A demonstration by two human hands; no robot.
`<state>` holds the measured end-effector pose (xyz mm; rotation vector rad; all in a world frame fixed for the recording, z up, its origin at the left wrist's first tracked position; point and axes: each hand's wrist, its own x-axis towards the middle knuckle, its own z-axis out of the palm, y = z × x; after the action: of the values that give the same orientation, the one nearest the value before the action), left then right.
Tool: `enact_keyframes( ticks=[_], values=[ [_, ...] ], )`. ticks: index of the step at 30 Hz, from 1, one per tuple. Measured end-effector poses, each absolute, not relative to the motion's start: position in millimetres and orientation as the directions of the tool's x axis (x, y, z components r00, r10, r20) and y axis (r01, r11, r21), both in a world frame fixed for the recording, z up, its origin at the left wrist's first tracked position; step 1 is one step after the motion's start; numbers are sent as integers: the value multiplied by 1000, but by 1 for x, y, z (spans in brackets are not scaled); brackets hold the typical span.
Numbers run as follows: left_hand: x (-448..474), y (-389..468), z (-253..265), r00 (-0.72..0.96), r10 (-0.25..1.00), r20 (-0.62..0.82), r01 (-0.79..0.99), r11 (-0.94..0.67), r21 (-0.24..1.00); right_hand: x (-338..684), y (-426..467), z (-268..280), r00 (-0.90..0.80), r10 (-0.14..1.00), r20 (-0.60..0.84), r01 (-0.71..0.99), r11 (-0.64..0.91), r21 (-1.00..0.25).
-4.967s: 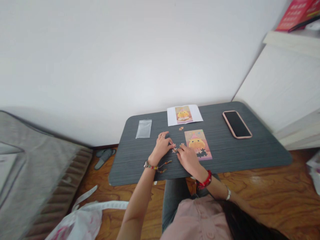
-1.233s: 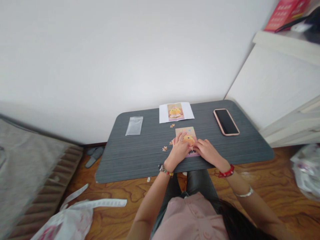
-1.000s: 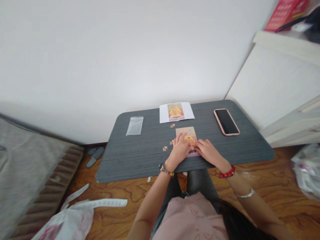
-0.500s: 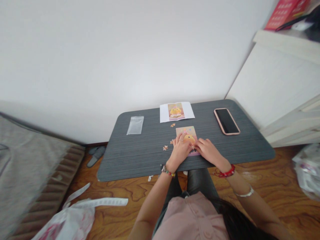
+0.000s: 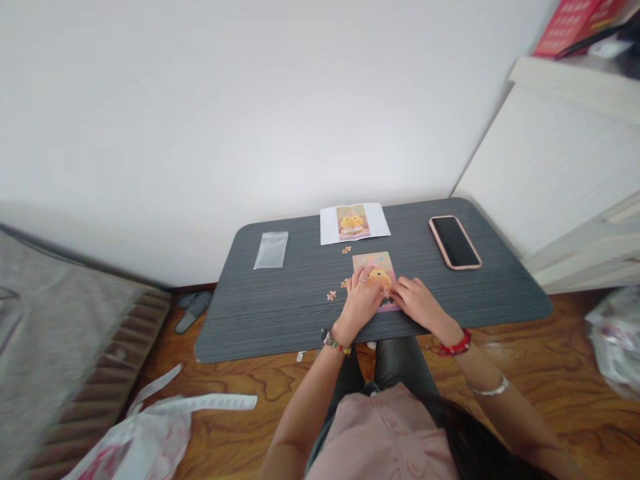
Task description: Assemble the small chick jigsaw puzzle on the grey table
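A small jigsaw puzzle (image 5: 383, 261) with a yellow cartoon figure lies on the dark table, partly covered by my hands. Resting across its left side is my left hand (image 5: 361, 298), fingers stretched over the picture and thumb near the lower middle. My right hand (image 5: 414, 301) comes in from the right, fingertips pinched on a puzzle piece (image 5: 387, 293) at the lower part of the picture. Left of the puzzle are a loose piece (image 5: 331, 295) and another one (image 5: 344, 283) beside my left fingers. Further back lies a small cluster of loose pieces (image 5: 347, 250).
Behind the puzzle, a white sheet (image 5: 329, 227) bears a printed picture of the figure. A clear plastic bag (image 5: 271, 251) lies at the table's left, a pink-cased phone (image 5: 455, 243) at its right. The wall borders the table's (image 5: 280, 313) far edge; a white cabinet (image 5: 565, 147) stands right.
Both hands stay in nearly the same place on the puzzle. The view has shifted very slightly; no piece has visibly changed place.
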<state>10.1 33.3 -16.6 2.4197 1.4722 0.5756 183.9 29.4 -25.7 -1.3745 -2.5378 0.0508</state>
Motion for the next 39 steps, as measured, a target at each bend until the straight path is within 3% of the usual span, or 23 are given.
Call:
enact_keyframes(
  ticks=[12, 27, 33, 39],
  values=[
    [11, 13, -15, 479, 847, 230, 820, -526, 226, 178, 0, -31, -473, 854, 217, 866, 496, -65],
    [14, 12, -12, 550, 811, 197, 809, -577, 116, 175, 0, -22, -548, 828, 123, 834, 551, 2],
    [2, 21, -13, 503, 845, 183, 816, -534, 222, 181, 8, -26, -521, 833, 189, 822, 549, -152],
    [-28, 25, -13, 314, 923, 224, 868, -374, 326, 196, 12, -35, -316, 910, 268, 839, 400, -369]
  ],
)
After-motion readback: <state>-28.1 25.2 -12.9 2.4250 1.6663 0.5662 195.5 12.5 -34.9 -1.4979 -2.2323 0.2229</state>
